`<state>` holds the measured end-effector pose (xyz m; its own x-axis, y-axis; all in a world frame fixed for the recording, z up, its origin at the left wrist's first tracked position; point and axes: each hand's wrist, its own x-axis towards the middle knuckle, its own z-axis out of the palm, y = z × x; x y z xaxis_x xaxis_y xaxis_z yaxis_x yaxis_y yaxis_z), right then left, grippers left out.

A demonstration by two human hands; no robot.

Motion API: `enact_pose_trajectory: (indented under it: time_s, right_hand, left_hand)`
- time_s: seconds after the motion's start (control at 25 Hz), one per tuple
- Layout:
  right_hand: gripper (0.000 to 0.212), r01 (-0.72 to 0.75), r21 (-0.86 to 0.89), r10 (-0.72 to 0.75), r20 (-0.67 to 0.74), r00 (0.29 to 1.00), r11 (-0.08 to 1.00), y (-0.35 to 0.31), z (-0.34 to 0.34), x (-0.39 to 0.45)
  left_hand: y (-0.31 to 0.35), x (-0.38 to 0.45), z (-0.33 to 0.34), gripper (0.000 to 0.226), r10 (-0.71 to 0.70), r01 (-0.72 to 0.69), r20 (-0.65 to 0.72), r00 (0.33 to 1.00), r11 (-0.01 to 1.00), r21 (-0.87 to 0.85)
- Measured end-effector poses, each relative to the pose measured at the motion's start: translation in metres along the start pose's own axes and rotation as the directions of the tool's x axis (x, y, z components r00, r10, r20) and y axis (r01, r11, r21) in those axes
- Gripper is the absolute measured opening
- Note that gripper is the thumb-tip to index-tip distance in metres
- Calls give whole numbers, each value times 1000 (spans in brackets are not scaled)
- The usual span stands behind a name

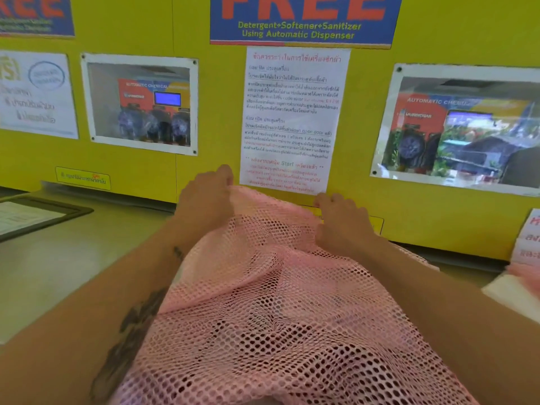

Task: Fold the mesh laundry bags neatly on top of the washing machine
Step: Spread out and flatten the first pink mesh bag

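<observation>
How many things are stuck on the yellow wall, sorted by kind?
Blue FREE banners: 2
Framed dispenser photos: 2
White printed notices: 2
Small yellow stickers: 2
Total: 8; a paper at the right edge is cut off and not counted.

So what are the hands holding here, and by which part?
Both the left hand and right hand grip the pink mesh laundry bag along its far edge.
</observation>
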<state>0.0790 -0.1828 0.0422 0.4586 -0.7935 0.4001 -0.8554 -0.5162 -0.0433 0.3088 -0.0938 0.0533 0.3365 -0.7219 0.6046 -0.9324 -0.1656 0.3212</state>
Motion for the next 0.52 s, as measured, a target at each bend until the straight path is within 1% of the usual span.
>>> enact_pose_trajectory:
  time_s: [0.04,0.08,0.12,0.16,0.2,0.24,0.28,0.32,0.36,0.4,0.44,0.52]
  right_hand:
    - [54,-2,18,2,14,1000,1000,-3,1,-3]
    - [55,21,11,-21,19,1000,1000,-5,2,-7]
    - [52,58,-18,-57,46,997,998,-6,2,-12]
    - [50,101,-47,-95,114,989,994,-5,2,-16]
    - [52,138,-56,-122,230,966,989,-2,3,-20]
    - [59,158,-57,-125,384,915,986,3,7,-24]
    - [69,159,-48,-109,531,840,986,10,12,-28]
    - [79,140,-41,-81,640,764,989,17,18,-30]
    - [87,107,-38,-50,696,716,994,26,23,-30]
    - [94,75,-52,-15,718,696,996,33,26,-30]
    - [101,46,-61,13,721,693,997,39,26,-29]
    - [113,8,-62,39,706,707,998,46,19,-29]
  left_hand:
    - [-3,3,-1,29,-11,8,31,999,995,100]
    - [-7,2,0,40,-32,17,89,995,985,172]
    - [-10,-3,2,48,-60,27,154,986,978,206]
    - [-12,-11,5,52,-90,36,233,968,974,225]
    - [-14,-23,10,57,-116,31,340,933,969,245]
    - [-15,-36,17,64,-140,7,474,870,962,272]
    - [-14,-50,22,75,-169,-16,593,788,956,293]
    - [-14,-62,27,83,-205,-18,672,712,951,309]
    - [-14,-70,31,86,-233,-9,714,661,948,317]
    - [-16,-75,33,85,-239,-6,732,638,949,315]
    - [-21,-73,36,83,-219,-12,740,636,956,293]
    - [-36,-67,34,78,-131,-57,734,666,973,225]
